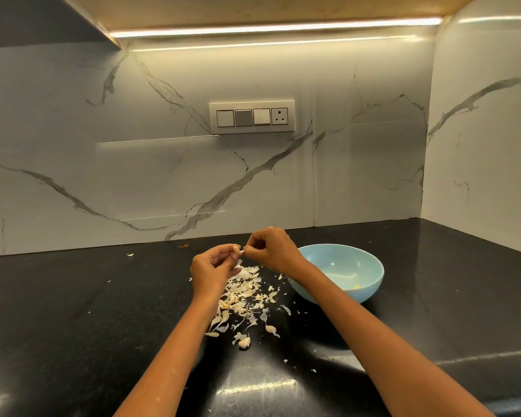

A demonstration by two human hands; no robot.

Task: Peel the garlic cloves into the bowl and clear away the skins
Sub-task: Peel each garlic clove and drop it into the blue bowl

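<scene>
Garlic clove (236,250) pinched between curled fingertips of left hand (212,267) and right hand (271,251), just left of bowl (340,273) — risk of slipping into skins (244,291) below

Pale garlic clove (237,250) above scattered skins (243,293), beside blue bowl (340,273)

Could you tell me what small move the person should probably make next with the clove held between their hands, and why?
Probably pull the skin free: the left hand holds a small pale garlic clove and the right hand pinches at its tip. Both hover above the scattered papery skins, beside the light blue bowl, so the clove seems not yet peeled.
</scene>
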